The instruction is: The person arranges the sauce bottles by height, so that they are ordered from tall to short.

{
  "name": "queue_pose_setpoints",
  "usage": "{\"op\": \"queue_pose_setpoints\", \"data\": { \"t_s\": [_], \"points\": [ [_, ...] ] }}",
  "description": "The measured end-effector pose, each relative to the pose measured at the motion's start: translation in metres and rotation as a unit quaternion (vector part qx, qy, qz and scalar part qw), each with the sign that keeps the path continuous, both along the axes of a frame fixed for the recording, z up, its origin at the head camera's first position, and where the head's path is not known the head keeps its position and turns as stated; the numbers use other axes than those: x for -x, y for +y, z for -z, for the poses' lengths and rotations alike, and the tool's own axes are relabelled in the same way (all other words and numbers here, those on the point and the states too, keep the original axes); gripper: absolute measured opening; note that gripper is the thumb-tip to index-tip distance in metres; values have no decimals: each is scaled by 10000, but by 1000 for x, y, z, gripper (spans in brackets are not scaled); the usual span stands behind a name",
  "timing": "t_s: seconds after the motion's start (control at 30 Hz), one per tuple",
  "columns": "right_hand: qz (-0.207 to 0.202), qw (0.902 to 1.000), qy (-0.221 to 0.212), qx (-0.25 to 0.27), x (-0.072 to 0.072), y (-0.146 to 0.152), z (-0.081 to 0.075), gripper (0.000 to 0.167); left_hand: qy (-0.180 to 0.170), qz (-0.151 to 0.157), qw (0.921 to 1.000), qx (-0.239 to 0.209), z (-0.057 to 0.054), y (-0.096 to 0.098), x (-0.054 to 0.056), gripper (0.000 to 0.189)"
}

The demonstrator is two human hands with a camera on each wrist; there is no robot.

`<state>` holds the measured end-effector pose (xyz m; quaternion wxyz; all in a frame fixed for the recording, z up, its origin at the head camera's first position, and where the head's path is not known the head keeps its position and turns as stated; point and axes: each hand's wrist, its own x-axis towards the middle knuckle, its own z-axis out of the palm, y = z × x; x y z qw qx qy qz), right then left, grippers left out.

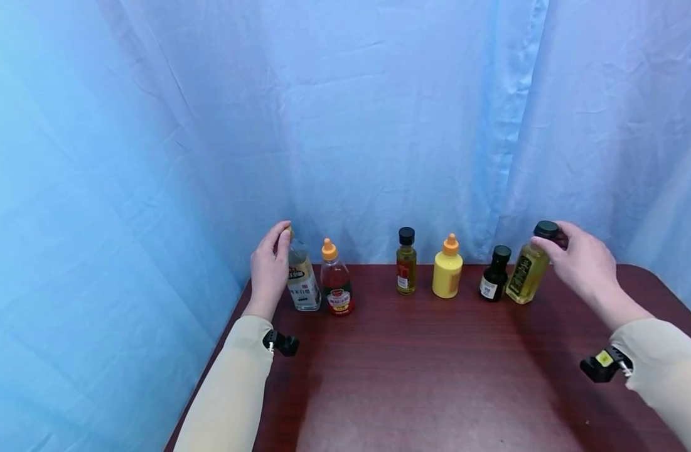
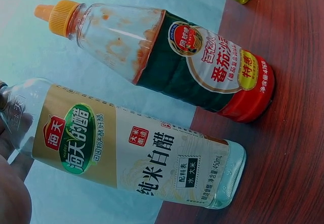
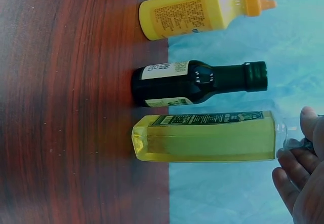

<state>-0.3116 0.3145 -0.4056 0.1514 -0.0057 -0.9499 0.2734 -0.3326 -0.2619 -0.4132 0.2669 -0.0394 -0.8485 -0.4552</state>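
At the left of the table, my left hand [image 1: 270,267] grips a clear glass bottle of white vinegar [image 2: 136,150] at its cap and neck. Right beside it stands a tomato ketchup bottle [image 2: 202,72] with an orange nozzle cap, untouched. Over on the right, my right hand [image 1: 585,257] holds a square-sided bottle of yellow oil [image 3: 212,138] by the neck, just under its dark cap. A small dark bottle [image 3: 172,84] with a white label stands next to the oil. In the head view, the bases of both held bottles appear at the tabletop; whether they touch it I cannot tell.
Between the hands stand a small black-capped oil bottle [image 1: 406,263] and a yellow squeeze bottle [image 1: 447,275] with an orange nozzle. All the bottles line the back of the dark red-brown wooden table [image 1: 418,370]. Pale blue curtains [image 1: 379,125] hang behind and to the left.
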Motion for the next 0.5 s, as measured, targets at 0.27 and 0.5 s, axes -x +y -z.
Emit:
{"op": "queue_pose_setpoints", "data": {
  "t_s": [0.27,0.5],
  "points": [
    [-92,9999,118,-86,-9,-7,-20,75,-19,-26,10000,-31,1,-1,-1,47],
    [-167,9994,275,-124,-21,-15,-40,68,55,0,10000,8,-1,0,0,47]
  ]
}}
